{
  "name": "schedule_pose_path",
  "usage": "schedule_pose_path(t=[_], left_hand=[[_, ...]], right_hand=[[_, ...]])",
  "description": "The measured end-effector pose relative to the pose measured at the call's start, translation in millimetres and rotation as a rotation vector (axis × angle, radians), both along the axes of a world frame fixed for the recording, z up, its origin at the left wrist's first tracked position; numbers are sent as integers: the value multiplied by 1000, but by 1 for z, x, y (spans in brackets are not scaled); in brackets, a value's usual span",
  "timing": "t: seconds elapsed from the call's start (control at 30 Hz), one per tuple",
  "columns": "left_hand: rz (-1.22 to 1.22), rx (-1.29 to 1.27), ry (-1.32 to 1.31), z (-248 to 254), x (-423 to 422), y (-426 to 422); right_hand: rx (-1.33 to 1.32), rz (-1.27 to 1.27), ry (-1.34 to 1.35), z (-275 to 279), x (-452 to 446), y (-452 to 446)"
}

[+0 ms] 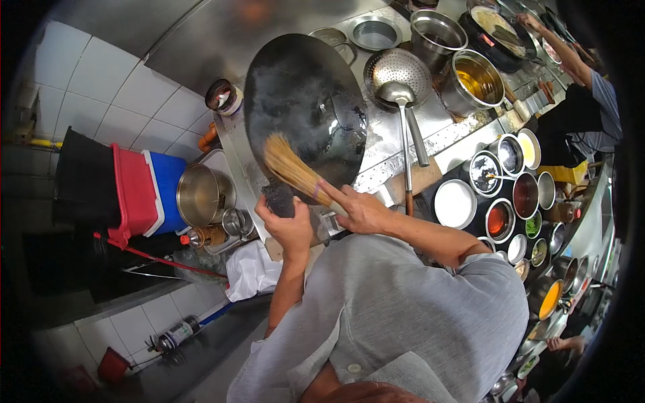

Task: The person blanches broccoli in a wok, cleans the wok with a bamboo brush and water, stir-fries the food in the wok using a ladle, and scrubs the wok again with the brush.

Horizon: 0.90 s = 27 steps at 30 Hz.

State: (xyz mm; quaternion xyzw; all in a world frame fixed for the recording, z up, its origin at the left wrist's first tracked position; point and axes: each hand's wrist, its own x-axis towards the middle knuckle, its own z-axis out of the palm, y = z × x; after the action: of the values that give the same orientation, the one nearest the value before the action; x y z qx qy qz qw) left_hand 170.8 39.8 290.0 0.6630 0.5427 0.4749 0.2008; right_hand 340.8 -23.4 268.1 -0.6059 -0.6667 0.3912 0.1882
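A large black wok (pixel 289 87) is tilted up on the steel stove, wet and steaming inside. My left hand (pixel 293 232) is closed around a dark grey cloth (pixel 278 200) at the wok's near edge; whether a handle lies under the cloth is hidden. In my right hand (pixel 366 213) is a bamboo wok brush (pixel 295 169), its bristles against the wok's lower inside. Right of the wok, a ladle (pixel 396 93) rests across a perforated strainer (pixel 398 67), both handles pointing toward me.
Metal pots (pixel 438 33), one with yellow oil (pixel 476 80), stand behind the strainer. Several seasoning bowls (pixel 455 203) fill the right side. A red bin (pixel 134 188) and blue bin (pixel 164 185) are at left. Another person's arm (pixel 571 60) reaches over a pan at upper right.
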Motion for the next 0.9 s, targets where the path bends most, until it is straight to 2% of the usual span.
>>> schedule_pose_path(t=[0.07,0.1,0.13,0.2,0.23,0.27,0.3,0.37,0.4,0.43,0.5,0.53,0.57,0.6,0.63,0.7,0.73,0.83,0.87,0.9], left_hand=[[13,-38,-32,-7,-11,6],[64,-131,-99,-13,-17,11],[115,-225,-164,-19,-24,16],[143,-243,-164,-38,-44,27],[176,-258,-159,-43,-47,29],[193,-341,-218,-25,-41,26],[177,-344,-214,-33,-47,28],[180,-404,-431,-65,-66,45],[151,-442,-544,-72,-71,50],[147,-475,-617,-84,-76,50],[177,-568,-730,-75,-63,40],[158,-580,-732,-84,-63,41],[93,-736,-736,-99,-68,43],[30,-888,-738,-100,-64,43],[28,-890,-745,-104,-56,40],[155,-933,-740,-92,-18,32],[175,-929,-753,-108,-8,34],[287,-859,-775,-124,29,37],[229,-848,-775,-140,34,42],[169,-837,-774,-156,37,48]], right_hand=[[244,95,-283,-50,20,-12],[-60,-38,-389,-42,36,-10],[-153,-101,-510,-84,62,-4],[-38,-427,-557,-91,103,2],[48,-515,-541,-94,117,4],[43,-607,-518,-84,116,5],[39,-704,-493,-72,113,5],[139,-817,-408,-94,106,-5],[20,-850,-372,-89,97,-9],[55,-839,-394,-106,88,-17],[37,-830,-418,-136,69,-31],[-34,-819,-386,-142,62,-35],[-105,-802,-351,-148,55,-40],[-63,-829,-371,-157,49,-42],[-62,-828,-378,-164,49,-51],[349,-848,-425,-176,47,-64],[269,-940,-430,-143,40,-72],[204,-1130,-209,-164,36,-119],[2,-1189,-167,-185,38,-138],[-23,-1212,-158,-211,37,-160]])
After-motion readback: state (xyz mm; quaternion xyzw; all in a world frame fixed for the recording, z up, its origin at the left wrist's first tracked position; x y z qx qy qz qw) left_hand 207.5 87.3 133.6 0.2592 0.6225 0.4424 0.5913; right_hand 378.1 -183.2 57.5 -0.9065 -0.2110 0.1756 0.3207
